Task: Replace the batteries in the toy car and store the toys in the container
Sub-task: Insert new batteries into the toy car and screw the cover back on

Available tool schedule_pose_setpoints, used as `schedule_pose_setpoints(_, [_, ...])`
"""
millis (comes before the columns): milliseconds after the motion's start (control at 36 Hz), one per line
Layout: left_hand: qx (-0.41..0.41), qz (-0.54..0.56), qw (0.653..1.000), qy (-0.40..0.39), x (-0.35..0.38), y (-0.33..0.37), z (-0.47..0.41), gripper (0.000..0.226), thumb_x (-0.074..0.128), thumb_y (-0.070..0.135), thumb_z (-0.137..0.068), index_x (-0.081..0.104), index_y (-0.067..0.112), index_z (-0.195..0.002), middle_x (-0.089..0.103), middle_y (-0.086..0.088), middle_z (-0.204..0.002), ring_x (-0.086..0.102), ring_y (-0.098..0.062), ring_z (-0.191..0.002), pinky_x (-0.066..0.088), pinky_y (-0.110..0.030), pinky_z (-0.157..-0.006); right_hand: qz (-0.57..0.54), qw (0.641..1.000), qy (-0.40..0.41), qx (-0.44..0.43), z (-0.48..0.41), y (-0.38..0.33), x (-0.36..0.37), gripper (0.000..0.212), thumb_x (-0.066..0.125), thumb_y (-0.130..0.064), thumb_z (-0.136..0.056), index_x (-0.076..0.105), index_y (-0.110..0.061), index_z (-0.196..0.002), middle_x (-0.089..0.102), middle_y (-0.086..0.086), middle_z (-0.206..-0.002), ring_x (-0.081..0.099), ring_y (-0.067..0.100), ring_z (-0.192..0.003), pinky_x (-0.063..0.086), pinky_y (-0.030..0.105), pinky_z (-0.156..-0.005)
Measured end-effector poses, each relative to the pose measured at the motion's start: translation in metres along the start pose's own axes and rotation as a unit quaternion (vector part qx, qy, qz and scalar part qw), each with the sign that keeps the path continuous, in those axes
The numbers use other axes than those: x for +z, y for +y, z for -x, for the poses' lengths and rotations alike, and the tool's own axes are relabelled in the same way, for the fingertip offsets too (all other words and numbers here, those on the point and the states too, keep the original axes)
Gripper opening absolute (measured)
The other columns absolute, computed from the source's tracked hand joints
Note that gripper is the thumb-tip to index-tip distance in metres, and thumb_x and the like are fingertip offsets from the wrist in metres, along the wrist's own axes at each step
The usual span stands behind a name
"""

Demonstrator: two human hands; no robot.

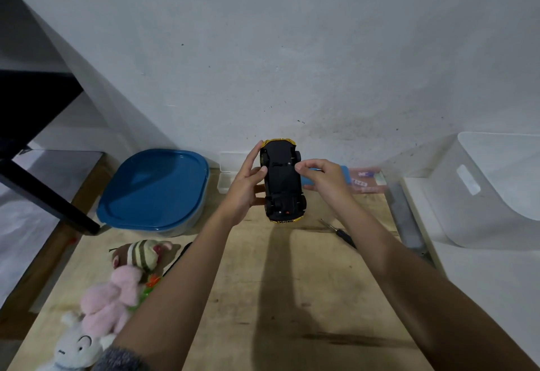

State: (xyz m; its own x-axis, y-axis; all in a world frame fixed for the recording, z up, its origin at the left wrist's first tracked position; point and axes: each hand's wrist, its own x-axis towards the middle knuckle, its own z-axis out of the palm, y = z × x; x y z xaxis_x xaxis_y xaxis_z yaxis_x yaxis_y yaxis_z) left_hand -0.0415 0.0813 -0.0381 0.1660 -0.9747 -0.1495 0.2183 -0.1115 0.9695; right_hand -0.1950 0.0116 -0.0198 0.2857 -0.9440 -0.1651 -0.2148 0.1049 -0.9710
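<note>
We hold the toy car [282, 180] belly-up above the table [242, 297], lengthwise away from us, left hand [245, 186] clasping its left flank, right hand [324, 179] pinching its right edge, nearer the screwdriver [340, 233].

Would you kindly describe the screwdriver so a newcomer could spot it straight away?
Start at the wooden table and go to its right side, near the white bin. The screwdriver lies flat there, partly behind the right forearm. It is the only thin, dark-handled tool; the soft toys lie on the left.
</note>
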Motion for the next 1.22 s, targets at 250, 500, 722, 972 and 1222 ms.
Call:
schedule_pose_setpoints(250, [-0.001, -0.007, 1.0, -0.006, 0.003, 0.001, -0.003, 0.043, 0.045, 0.026, -0.099, 0.035, 0.058, -0.126, 0.059, -0.002, -0.124, 0.063, -0.032, -0.099, 0.053, -0.046, -0.079, 0.028, 1.0, 0.008, 0.008, 0.001, -0.013, -0.002, 0.012, 0.06, -0.013, -0.089, 0.062, -0.019, -0.079, 0.06, -0.001, -0.099, 0.053, 0.008, -0.085, 0.048, 0.034, -0.083])
schedule_pose_setpoints(500, [0.0, -0.008, 1.0, -0.009, 0.004, 0.003, -0.004, 0.043, 0.045, 0.027, -0.098, 0.035, 0.057, -0.126, 0.06, 0.005, -0.118, 0.062, -0.033, -0.105, 0.052, -0.05, -0.083, 0.011, 0.998, -0.002, 0.062, -0.002, -0.017, -0.005, 0.011, 0.058, -0.005, -0.087, 0.065, -0.012, -0.081, 0.062, 0.002, -0.099, 0.054, 0.015, -0.094, 0.047, 0.023, -0.064])
schedule_pose_setpoints(722, [-0.005, -0.008, 1.0, -0.007, 0.005, 0.003, -0.005, 0.044, 0.045, 0.026, -0.098, 0.034, 0.057, -0.128, 0.06, 0.006, -0.119, 0.06, -0.037, -0.107, 0.051, -0.051, -0.085, -0.041, 0.993, 0.0, 0.108, -0.008, -0.019, -0.004, 0.014, 0.056, 0.003, -0.086, 0.062, -0.006, -0.077, 0.062, 0.011, -0.091, 0.057, 0.021, -0.084, 0.049, 0.023, -0.061])
schedule_pose_setpoints(972, [-0.012, -0.019, 1.0, -0.003, 0.005, 0.005, -0.008, 0.047, 0.044, 0.025, -0.099, 0.031, 0.055, -0.133, 0.057, 0.001, -0.126, 0.061, -0.035, -0.104, 0.053, -0.047, -0.082, -0.086, 0.989, -0.003, 0.117, -0.012, -0.016, -0.007, 0.018, 0.056, 0.004, -0.086, 0.062, 0.011, -0.102, 0.06, 0.007, -0.077, 0.059, 0.016, -0.073, 0.051, 0.023, -0.071])
schedule_pose_setpoints(1222, [-0.014, -0.022, 1.0, -0.001, 0.004, 0.005, -0.008, 0.049, 0.044, 0.026, -0.099, 0.028, 0.052, -0.138, 0.055, -0.001, -0.13, 0.061, -0.034, -0.104, 0.055, -0.041, -0.075, -0.069, 0.993, -0.001, 0.092, -0.011, -0.014, -0.006, 0.006, 0.06, 0.001, -0.085, 0.065, -0.001, -0.082, 0.063, 0.006, -0.08, 0.061, 0.023, -0.091, 0.05, 0.03, -0.09])
